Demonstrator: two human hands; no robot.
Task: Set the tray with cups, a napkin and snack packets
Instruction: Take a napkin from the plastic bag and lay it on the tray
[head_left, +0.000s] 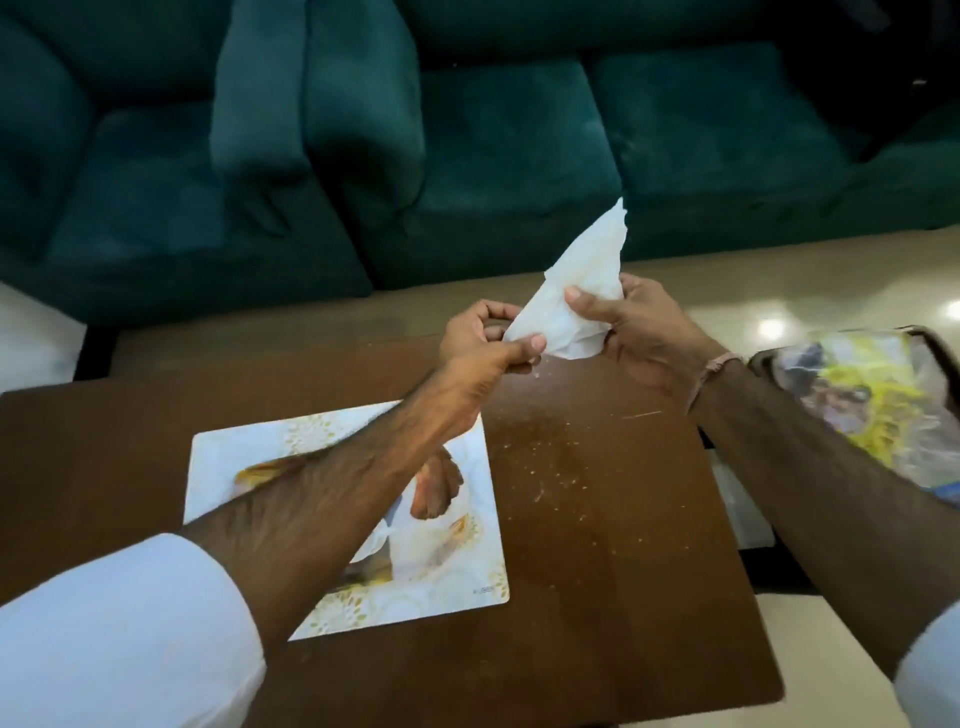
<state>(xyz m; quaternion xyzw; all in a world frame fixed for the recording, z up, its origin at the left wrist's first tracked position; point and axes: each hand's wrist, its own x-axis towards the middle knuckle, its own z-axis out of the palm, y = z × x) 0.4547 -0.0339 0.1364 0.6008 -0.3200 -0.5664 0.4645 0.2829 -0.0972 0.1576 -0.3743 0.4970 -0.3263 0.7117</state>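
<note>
Napkin (566, 291): white, thin paper, held in the air above the far part of the worktop (597, 519), folded or drawn into a rough triangle with its tip pointing up and away. Left hand (480, 343) pinches the lower left corner between thumb and fingers; right hand (628, 317) is closed on the right side, thumb pressed across the face of the paper. I read this two-point hold as a way to keep the sheet taut while it is shaped or creased, since limp tissue sags when held at one corner.

Tray (363, 525): flat, white with a gold floral print, lying on the near left of the worktop under my left forearm, well apart from the napkin. I see no cups on it; part of it is hidden by the arm. Judged stage: early, napkin not yet placed.

Snack packets (857, 395): a blurred yellow and clear plastic bundle at the right edge, apparently in a dark container; contents unclear.

Surface: dark brown wood, glossy, with pale crumbs or specks scattered right of the tray. Beyond it a teal sofa (467, 156); pale shiny floor (779, 312) with lamp reflections
</note>
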